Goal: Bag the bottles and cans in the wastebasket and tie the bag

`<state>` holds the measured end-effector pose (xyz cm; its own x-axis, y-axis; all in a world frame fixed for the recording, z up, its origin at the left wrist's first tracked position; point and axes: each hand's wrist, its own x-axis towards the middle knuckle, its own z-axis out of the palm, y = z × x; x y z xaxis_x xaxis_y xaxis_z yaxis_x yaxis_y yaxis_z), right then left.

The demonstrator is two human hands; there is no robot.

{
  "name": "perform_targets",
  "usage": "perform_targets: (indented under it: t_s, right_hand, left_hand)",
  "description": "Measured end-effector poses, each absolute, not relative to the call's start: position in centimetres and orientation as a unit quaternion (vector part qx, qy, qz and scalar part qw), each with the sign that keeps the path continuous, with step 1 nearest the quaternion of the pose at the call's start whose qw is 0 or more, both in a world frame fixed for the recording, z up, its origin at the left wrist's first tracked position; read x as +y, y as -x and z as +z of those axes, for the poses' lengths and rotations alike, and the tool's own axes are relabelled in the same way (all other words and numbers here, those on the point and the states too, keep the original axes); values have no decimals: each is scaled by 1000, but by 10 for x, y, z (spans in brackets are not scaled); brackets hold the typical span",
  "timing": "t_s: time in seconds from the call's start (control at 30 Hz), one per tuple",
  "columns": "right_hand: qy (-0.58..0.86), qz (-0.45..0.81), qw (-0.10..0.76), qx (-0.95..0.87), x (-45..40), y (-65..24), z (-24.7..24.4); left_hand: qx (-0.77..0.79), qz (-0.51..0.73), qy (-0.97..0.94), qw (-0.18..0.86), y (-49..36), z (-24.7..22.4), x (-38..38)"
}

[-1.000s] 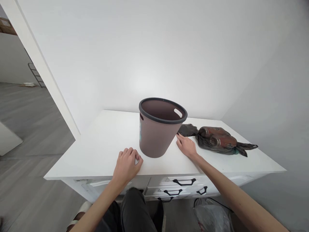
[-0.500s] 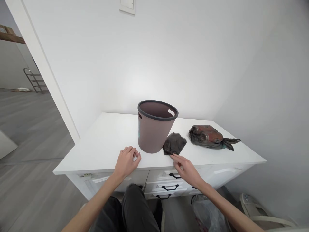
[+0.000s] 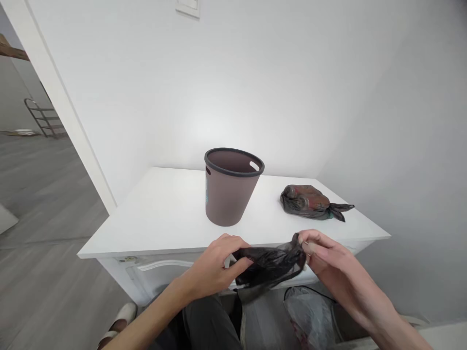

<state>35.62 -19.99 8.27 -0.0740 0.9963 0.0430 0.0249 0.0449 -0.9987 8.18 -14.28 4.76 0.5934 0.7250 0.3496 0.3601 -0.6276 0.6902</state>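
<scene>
Head view showed the bag (image 3: 272, 265) stretched between left hand (image 3: 219, 265) and right hand (image 3: 330, 257), at the near edge of the counter (image 3: 168, 209). The left grasped one end; the right pinched the other, though exact finger placement seemed partly hidden.

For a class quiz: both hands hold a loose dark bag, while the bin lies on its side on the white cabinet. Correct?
No: in the head view the bin stands upright on the white cabinet. Left hand and right hand do hold the loose dark bag.
</scene>
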Motion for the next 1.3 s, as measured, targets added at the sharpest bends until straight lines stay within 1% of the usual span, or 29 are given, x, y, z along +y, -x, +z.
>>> perform_targets:
  t_s: [0.1,0.23,0.43,0.53,0.6,0.7,0.77,0.83,0.9,0.97,1.0,1.07,1.13,1.2,1.3]
  right_hand:
    - [495,463,530,-510,-202,-349,78]
    - [519,381,543,-540,-209,-325,70]
    - [576,332,501,-555,-202,-300,68]
    - [599,348,466,-550,-193,-302,69]
    - [597,341,462,-561,-190,-306,68]
    - [586,297,471,-589,-192,-311,68]
    - [582,273,467,-607,-195,-314,70]
    - [576,256,465,-622,-199,-314,73]
    - [566,242,469,-633,-202,-313,77]
    - [550,232,474,-647,-206,-311,80]
    - [540,230,471,-659,-208,-309,82]
    - [516,228,458,-687,-212,-306,86]
    - [496,216,447,-712,-215,-303,91]
    - [489,187,444,-727,-218,-302,97]
    - [497,114,442,-738,-221,-306,104]
  left_hand:
    - [367,335,-821,281,-88,57,-149]
    - [424,395,-750,319,-86,62,-155]
    - [441,409,-699,388,-69,68,-166]
    - [467,402,-688,383,-55,69,-165]
    - [487,393,-690,363,-45,69,-163]
    - [521,376,-698,316,-33,73,-159]
    - [541,375,-706,261,-29,80,-158]
    - [546,397,-717,173,-30,89,-159]
    - [533,445,-717,58,-35,100,-163]
    - [475,492,-728,-51,-43,110,-170]
    - [423,498,-752,-90,-48,113,-174]
    - [283,455,-834,-132,-59,115,-181]
    - [176,356,-907,-143,-68,109,-185]
    - [166,261,-939,-148,-71,96,-184]
    - [238,173,-944,-148,-63,73,-173]
